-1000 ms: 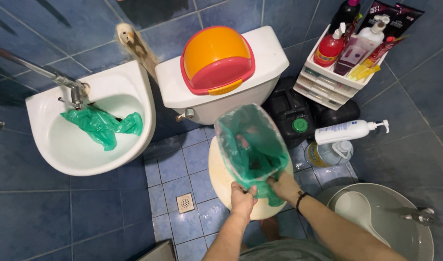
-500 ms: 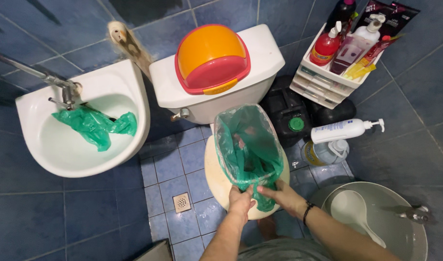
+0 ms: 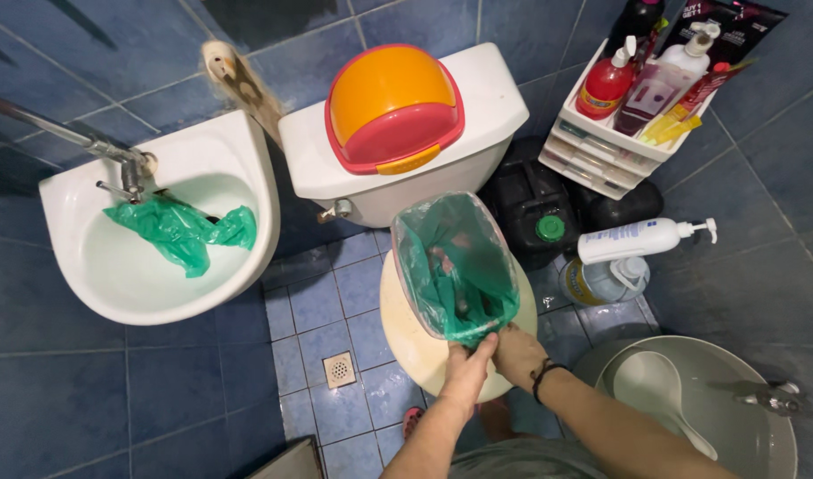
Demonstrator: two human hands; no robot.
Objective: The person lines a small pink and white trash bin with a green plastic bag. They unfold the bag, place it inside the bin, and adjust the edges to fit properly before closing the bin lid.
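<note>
A small clear bin (image 3: 455,266) lined with a green plastic bag (image 3: 464,293) stands on the closed cream toilet lid (image 3: 406,328). My left hand (image 3: 468,368) pinches the green liner at the bin's near rim. Right beside it, my right hand (image 3: 517,355), with a dark band on the wrist, grips the same near edge of the bag. A second crumpled green bag (image 3: 184,231) lies in the white basin (image 3: 247,177) at the left. The bin's orange and red dome lid (image 3: 396,106) rests on the white cistern (image 3: 495,98).
A white drawer unit (image 3: 601,151) with bottles stands at the back right, above black jugs (image 3: 535,208). A white pump bottle (image 3: 641,239) lies on a clear jar. A grey water bucket (image 3: 761,435) with a white scoop (image 3: 663,386) sits at the lower right. A floor drain (image 3: 340,371) is in the blue tiles.
Both hands have drawn together at the bin's near rim and pulled the loose green bag edge in tighter; less of the bag hangs over the front now.
</note>
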